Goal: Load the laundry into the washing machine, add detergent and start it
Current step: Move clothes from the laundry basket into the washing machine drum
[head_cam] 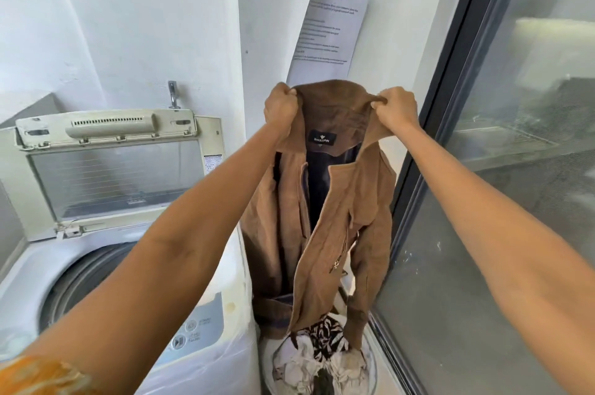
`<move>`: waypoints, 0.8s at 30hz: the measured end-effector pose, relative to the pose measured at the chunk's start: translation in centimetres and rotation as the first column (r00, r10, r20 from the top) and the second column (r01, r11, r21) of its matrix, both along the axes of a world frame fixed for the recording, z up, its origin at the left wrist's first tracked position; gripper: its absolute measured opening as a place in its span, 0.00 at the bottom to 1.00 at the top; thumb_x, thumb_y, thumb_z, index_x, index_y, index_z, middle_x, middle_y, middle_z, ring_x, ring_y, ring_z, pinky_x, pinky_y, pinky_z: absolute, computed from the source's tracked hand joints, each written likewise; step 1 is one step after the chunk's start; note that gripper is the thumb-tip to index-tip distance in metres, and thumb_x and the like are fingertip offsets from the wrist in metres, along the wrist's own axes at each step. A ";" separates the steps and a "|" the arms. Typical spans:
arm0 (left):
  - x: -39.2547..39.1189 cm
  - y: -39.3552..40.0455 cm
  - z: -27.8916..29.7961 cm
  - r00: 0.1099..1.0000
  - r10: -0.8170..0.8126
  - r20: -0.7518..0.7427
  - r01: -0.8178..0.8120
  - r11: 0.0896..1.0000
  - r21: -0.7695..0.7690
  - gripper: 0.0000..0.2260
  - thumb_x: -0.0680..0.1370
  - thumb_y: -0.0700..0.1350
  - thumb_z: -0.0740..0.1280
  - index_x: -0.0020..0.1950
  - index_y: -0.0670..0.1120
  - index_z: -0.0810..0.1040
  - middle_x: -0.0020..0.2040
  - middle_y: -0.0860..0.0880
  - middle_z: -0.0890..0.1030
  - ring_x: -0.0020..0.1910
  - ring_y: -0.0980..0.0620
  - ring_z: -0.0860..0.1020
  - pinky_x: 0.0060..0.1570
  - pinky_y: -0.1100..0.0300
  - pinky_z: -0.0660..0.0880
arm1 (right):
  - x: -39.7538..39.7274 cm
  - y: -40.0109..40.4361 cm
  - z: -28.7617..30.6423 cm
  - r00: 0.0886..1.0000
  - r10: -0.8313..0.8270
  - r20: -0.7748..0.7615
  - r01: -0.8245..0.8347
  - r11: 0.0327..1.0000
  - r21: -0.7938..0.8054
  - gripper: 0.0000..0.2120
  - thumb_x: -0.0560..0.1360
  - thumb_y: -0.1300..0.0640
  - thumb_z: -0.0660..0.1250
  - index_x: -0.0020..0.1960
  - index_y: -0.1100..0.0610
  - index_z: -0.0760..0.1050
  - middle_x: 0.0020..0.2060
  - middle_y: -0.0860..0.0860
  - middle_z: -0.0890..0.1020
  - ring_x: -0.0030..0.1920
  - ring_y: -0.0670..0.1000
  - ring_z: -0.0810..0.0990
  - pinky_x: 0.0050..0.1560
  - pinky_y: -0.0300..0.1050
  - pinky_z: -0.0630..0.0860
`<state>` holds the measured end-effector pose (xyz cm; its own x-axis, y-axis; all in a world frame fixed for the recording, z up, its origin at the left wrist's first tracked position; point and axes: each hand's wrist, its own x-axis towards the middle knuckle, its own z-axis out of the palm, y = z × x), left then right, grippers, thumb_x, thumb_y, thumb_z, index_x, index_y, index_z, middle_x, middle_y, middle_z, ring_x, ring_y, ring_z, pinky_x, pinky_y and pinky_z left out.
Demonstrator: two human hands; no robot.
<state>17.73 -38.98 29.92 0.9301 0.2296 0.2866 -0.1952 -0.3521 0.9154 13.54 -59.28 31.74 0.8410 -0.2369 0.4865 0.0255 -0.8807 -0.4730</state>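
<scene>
A brown jacket (338, 201) with a dark lining hangs in the air in front of me, its hem reaching down to the laundry basket (370, 375). My left hand (280, 109) grips the collar's left end and my right hand (396, 111) grips its right end. The top-loading washing machine (35, 265) stands at the left with its lid (112, 175) raised and the drum (83, 278) exposed. Its control panel (196, 330) with round buttons lies at the front right corner.
The basket holds patterned black-and-white clothes (322, 352). A printed sheet (331, 24) is stuck to the white wall behind the jacket. A dark-framed glass sliding door (450, 137) runs along the right. A metal tap (173, 93) sticks out above the lid.
</scene>
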 end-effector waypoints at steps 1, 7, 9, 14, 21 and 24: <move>0.0 0.2 1.0 1.000 0.000 0.017 0.001 1.000 -0.023 0.07 0.81 0.45 0.57 0.52 0.45 0.73 0.57 0.42 0.78 0.56 0.44 0.75 0.50 0.58 0.69 | 0.1 0.6 0.4 0.999 -0.003 0.044 0.001 0.998 0.056 0.10 0.77 0.61 0.62 0.48 0.62 0.81 0.47 0.60 0.83 0.50 0.59 0.80 0.42 0.40 0.67; 0.8 4.1 8.1 0.979 0.046 0.196 -0.025 0.994 -0.111 0.04 0.80 0.45 0.57 0.47 0.47 0.68 0.51 0.45 0.77 0.49 0.48 0.74 0.48 0.58 0.71 | 1.4 1.0 5.6 0.927 -0.153 0.343 0.044 0.951 0.305 0.11 0.76 0.61 0.61 0.53 0.59 0.81 0.51 0.57 0.83 0.53 0.55 0.80 0.49 0.39 0.71; 1.0 4.5 9.2 0.989 0.030 0.143 -0.024 0.999 -0.042 0.05 0.80 0.45 0.57 0.51 0.46 0.72 0.54 0.45 0.77 0.53 0.47 0.75 0.52 0.57 0.72 | 1.8 1.7 6.8 0.962 -0.106 0.253 0.046 0.971 0.233 0.10 0.75 0.62 0.61 0.49 0.62 0.81 0.49 0.59 0.83 0.52 0.58 0.80 0.46 0.40 0.70; 1.3 3.4 6.4 0.999 0.041 0.027 -0.041 0.999 -0.013 0.12 0.78 0.42 0.58 0.57 0.40 0.74 0.58 0.40 0.78 0.57 0.42 0.76 0.57 0.53 0.75 | 2.1 5.7 4.3 0.989 -0.002 0.148 -0.038 0.962 0.271 0.13 0.73 0.61 0.64 0.55 0.58 0.81 0.55 0.58 0.82 0.58 0.57 0.79 0.58 0.44 0.73; 0.5 1.9 7.8 0.996 -0.038 0.081 0.041 0.999 -0.034 0.05 0.79 0.43 0.59 0.48 0.43 0.73 0.51 0.41 0.79 0.51 0.44 0.76 0.51 0.55 0.74 | 3.7 9.6 -0.2 0.873 0.477 -0.101 -0.352 0.760 0.547 0.46 0.64 0.50 0.77 0.75 0.59 0.59 0.65 0.54 0.75 0.63 0.54 0.75 0.66 0.54 0.71; 0.3 3.1 8.6 0.992 -0.020 0.124 0.030 0.996 -0.084 0.09 0.80 0.43 0.60 0.39 0.47 0.68 0.39 0.49 0.75 0.44 0.48 0.73 0.42 0.59 0.70 | 3.4 10.8 1.7 0.801 0.579 -0.152 -0.391 0.699 0.599 0.47 0.68 0.55 0.77 0.76 0.62 0.52 0.63 0.55 0.76 0.62 0.54 0.76 0.65 0.52 0.73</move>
<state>18.01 -35.87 38.48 0.8947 0.2354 0.3796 -0.3159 -0.2675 0.9103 16.97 -48.49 33.40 0.9868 0.1161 0.1129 0.1506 -0.4013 -0.9035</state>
